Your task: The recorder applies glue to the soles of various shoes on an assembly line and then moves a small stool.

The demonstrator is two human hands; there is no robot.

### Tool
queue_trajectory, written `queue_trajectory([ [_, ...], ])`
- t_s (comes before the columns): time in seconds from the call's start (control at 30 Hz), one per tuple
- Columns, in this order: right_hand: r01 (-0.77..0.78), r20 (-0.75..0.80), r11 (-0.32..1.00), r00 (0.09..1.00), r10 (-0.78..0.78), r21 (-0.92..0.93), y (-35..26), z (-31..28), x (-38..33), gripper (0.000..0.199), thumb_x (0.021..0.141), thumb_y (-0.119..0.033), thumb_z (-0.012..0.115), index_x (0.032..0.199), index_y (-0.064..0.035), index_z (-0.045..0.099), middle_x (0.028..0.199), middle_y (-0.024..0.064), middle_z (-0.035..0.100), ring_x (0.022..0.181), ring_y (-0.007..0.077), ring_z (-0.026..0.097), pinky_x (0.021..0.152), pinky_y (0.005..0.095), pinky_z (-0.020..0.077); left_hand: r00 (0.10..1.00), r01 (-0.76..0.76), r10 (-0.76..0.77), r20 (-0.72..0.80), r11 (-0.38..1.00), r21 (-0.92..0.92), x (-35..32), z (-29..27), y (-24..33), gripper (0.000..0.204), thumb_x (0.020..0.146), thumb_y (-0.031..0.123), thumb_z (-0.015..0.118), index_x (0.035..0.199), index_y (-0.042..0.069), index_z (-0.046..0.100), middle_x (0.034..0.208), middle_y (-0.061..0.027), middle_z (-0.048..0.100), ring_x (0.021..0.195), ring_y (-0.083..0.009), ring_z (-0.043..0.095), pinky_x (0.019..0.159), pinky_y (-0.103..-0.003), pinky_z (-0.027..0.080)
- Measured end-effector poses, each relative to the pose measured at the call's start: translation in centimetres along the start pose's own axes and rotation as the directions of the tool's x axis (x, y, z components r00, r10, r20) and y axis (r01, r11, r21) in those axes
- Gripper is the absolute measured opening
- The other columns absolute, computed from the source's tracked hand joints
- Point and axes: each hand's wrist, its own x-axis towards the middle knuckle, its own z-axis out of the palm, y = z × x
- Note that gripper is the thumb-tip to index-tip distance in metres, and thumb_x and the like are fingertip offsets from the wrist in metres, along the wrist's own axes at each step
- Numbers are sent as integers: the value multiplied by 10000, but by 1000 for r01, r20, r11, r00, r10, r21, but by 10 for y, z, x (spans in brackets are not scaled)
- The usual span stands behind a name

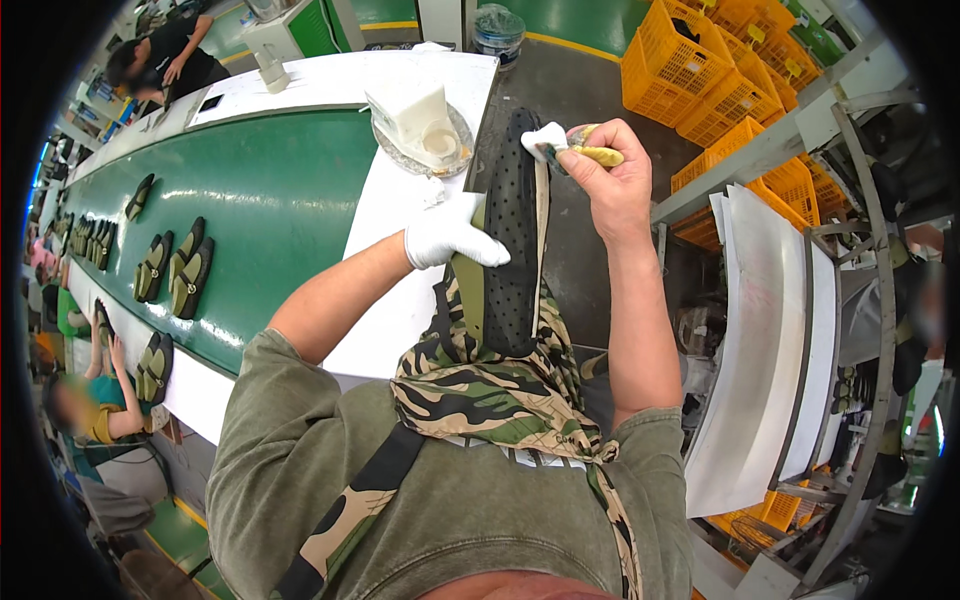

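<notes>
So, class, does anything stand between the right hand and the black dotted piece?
Only the white wad that the right hand pinches, by the far end of the black dotted piece. Nothing else visible blocks the way; the gloved left hand grips the piece nearer the body.

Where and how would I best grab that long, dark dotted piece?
Probably the middle of the dark dotted piece, from the left, like the gloved left hand: it is long and narrow, leaving the right hand room at its far end.
</notes>
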Motion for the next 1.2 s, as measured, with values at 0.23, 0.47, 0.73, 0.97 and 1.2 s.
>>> queue_trajectory([
  [0.23, -143, 159, 990, 977, 141, -3, 5, -13, -32, 244, 829, -18, 756, 821, -65, 517, 918, 41, 615, 825, 68, 526, 738, 239, 444, 997, -58, 39, -63, 937, -344, 7, 0, 5, 730, 726, 81, 749, 1395, -22, 476, 1225, -109, 631, 1122, -187, 603, 1005, -329, 482],
  [0.47, -299, 191, 953, 939, 286, 46, 12, -26, -68, 289, 814, -76, 792, 826, -87, 503, 950, 74, 612, 878, 93, 530, 759, 246, 419, 998, -12, -12, -57, 912, -410, 15, -3, -11, 674, 753, 76, 714, 1385, -3, 491, 1234, -109, 641, 1127, -220, 624, 1015, -350, 486],
  [0.73, -290, 209, 957, 938, 278, 29, 3, -44, -115, 282, 781, -54, 773, 811, -86, 495, 943, 91, 632, 848, 87, 525, 744, 248, 411, 992, -113, 87, -92, 939, -324, 21, 27, 18, 729, 735, 209, 704, 1375, -34, 452, 1232, -226, 627, 1113, -336, 643, 1001, -431, 523],
  [0.97, -314, -6, 940, 948, 317, 134, 4, -56, -116, 258, 743, -11, 771, 822, -71, 534, 945, 84, 647, 846, 111, 576, 740, 272, 470, 997, -54, 35, -63, 944, -325, 47, 34, 18, 747, 751, 182, 710, 1408, -21, 417, 1272, -223, 598, 1173, -355, 609, 1068, -470, 473],
  [1.2, -121, -29, 986, 992, 125, 117, 26, -111, -143, 231, 762, 18, 757, 837, -73, 558, 925, 59, 648, 854, 120, 611, 748, 287, 496, 996, -57, 72, 45, 961, -269, 71, 34, 48, 824, 757, 241, 707, 1449, -38, 357, 1322, -256, 571, 1221, -387, 579, 1094, -485, 448],
])
